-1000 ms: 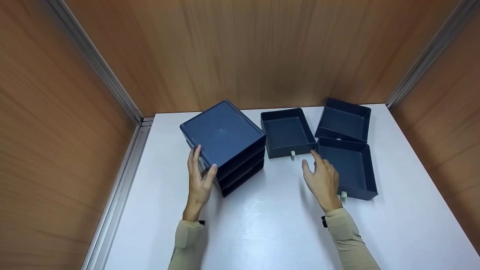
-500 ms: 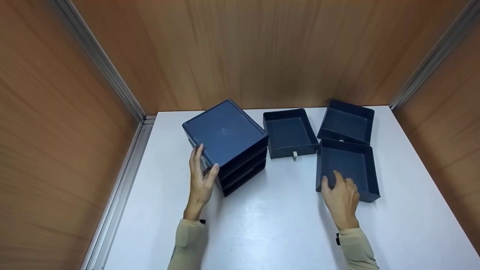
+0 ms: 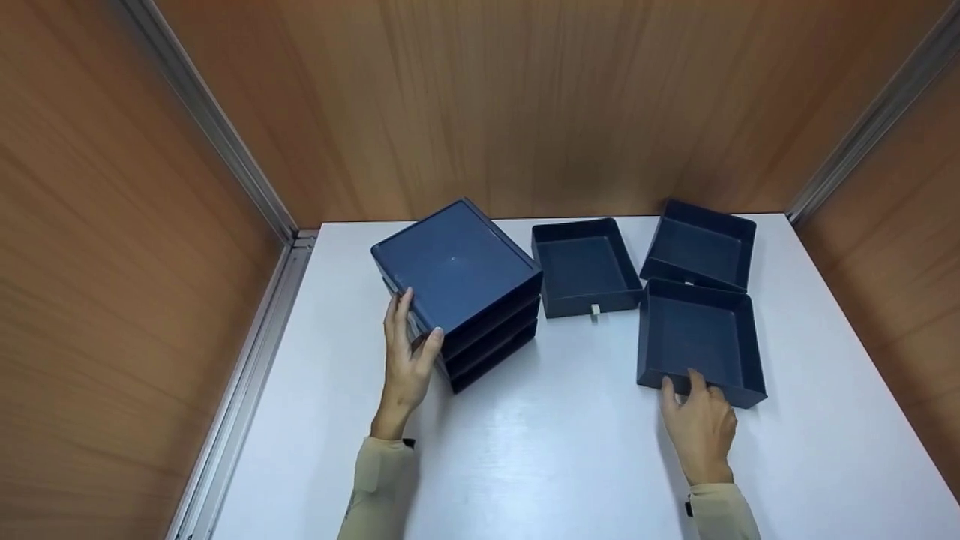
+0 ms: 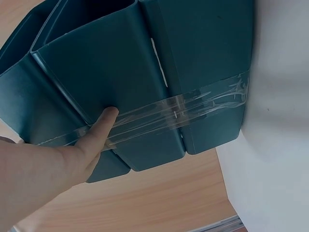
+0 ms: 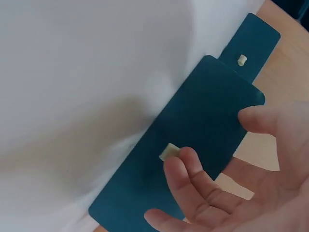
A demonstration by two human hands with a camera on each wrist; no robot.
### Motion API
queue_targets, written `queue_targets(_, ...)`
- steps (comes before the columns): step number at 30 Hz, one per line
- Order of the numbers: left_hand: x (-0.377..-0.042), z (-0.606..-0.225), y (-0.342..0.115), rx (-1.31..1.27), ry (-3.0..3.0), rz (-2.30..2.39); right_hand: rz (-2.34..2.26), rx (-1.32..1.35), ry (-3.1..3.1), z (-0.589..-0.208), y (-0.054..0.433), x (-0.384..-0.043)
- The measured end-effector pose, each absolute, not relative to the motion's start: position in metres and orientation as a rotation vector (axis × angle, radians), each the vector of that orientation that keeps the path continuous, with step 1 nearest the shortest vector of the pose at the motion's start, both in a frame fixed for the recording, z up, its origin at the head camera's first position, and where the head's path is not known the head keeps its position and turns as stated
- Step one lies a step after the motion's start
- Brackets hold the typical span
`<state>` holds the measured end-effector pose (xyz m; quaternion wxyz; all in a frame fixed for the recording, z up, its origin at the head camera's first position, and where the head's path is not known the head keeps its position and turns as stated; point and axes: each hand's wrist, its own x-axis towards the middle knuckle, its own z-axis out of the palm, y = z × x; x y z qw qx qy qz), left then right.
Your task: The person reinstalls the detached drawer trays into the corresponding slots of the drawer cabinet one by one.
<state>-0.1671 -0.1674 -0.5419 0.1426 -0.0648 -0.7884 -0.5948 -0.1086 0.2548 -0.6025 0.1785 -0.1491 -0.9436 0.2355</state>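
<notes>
A dark blue drawer cabinet with stacked compartments stands turned at an angle, its hollow slots facing right. My left hand rests against its near left side, fingers fairly straight, fingertips near the top edge and thumb by the front corner. In the left wrist view the thumb touches the side, where clear tape runs across. At the right, my right hand holds the front wall of a drawer: the index finger reaches over the rim, the thumb lies on the outer face. Two fingers touch its pale knob.
Another drawer with a pale knob lies between the cabinet and the held one. Behind the held drawer a third drawer lies tilted. All are on a white table enclosed by wooden panels.
My right hand has moved right and toward me, from beside the middle drawer to the near drawer's front wall, and now holds it. The left hand stays on the cabinet.
</notes>
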Motion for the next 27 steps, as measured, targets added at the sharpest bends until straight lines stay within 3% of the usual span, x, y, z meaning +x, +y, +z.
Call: queue_targets(27, -0.1681, -0.5433, -0.1681, -0.183, -2.283, -1.703, 0.832, -0.573, -2.652, -0.6084, 0.2597, -0.1016)
